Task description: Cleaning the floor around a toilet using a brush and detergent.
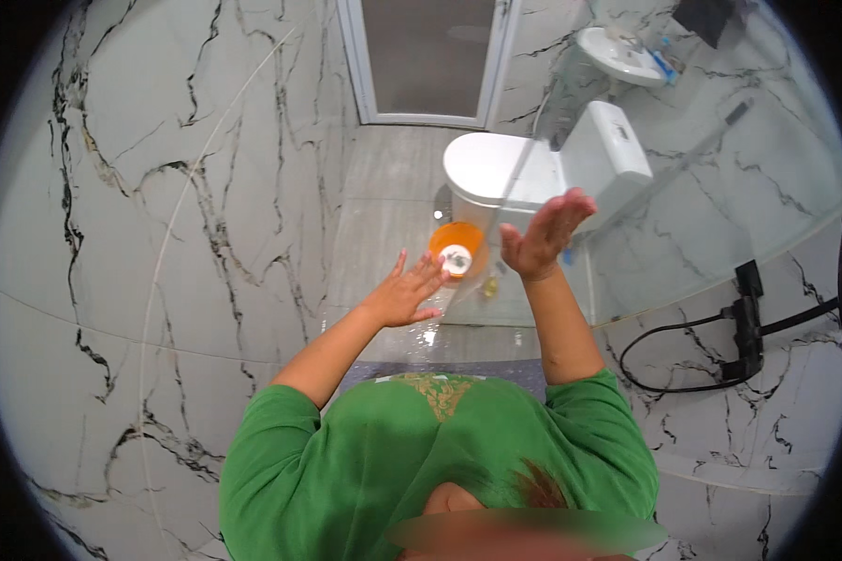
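Observation:
My left hand (414,289) is held out palm down with its fingers spread and holds nothing. Its fingertips overlap the lower left of an orange plastic bucket (456,231) in the view; I cannot tell whether they touch it. A round white object (456,260) with grey marks shows at the bucket, partly behind my fingertips. My right hand (549,235) is raised, thumb apart from the fingers, with nothing in it. Behind it are the white toilet (495,165) and a clear glass panel (680,203); contact with the glass cannot be told.
A small yellowish item (490,286) lies on the wet-looking tiled floor (386,224). A white washbasin (621,56) hangs at the back right. The framed door (428,63) stands at the back. A black wall fixture with a hose (747,329) is at right, and a marble-patterned wall (203,210) at left.

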A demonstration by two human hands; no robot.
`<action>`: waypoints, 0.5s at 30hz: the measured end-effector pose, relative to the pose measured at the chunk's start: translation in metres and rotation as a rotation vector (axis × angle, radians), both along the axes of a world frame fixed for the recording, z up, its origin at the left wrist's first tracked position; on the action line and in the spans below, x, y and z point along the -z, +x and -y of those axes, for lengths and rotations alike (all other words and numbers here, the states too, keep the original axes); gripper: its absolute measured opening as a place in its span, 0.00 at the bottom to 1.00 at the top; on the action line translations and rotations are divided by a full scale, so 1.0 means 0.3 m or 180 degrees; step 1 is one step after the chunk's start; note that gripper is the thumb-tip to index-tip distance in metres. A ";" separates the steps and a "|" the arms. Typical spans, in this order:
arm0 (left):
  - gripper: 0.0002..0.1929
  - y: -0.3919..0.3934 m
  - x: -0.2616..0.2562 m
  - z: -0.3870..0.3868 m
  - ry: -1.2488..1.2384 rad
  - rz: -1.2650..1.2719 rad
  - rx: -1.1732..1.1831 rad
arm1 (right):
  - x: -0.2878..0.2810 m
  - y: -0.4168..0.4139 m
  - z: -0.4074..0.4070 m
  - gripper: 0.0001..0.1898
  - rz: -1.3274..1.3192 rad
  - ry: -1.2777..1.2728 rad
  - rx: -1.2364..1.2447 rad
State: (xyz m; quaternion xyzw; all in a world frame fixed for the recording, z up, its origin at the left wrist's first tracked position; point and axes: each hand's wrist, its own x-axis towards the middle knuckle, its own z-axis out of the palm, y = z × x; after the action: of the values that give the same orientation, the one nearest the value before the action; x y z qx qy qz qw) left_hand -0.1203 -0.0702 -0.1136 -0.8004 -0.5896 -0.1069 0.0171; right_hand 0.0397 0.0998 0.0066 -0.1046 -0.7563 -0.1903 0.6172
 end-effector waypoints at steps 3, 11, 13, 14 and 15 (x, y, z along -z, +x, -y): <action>0.39 -0.199 0.010 0.084 -0.0001 0.0085 -0.0408 | 0.068 -0.257 0.115 0.33 0.0139 0.0138 -0.0207; 0.40 -0.574 0.084 0.097 0.0392 0.0971 -0.1235 | 0.415 -0.676 0.102 0.32 0.1541 -0.0632 -0.0209; 0.40 -0.647 0.124 0.077 0.0288 0.1031 -0.1306 | 0.516 -0.731 0.055 0.30 0.2137 -0.1102 -0.0207; 0.40 -0.677 0.145 0.074 0.0205 0.1039 -0.1348 | 0.565 -0.755 0.024 0.30 0.2148 -0.1130 -0.0207; 0.40 -0.707 0.169 0.064 0.0119 0.1048 -0.1391 | 0.614 -0.779 -0.015 0.30 0.2406 -0.1611 0.0009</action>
State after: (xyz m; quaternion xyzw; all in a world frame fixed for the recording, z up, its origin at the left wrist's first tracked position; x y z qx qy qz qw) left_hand -0.3325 -0.0893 -0.1642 -0.6256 -0.7411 -0.2403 -0.0415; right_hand -0.1939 0.1042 -0.1775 -0.1764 -0.9510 -0.0252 0.2525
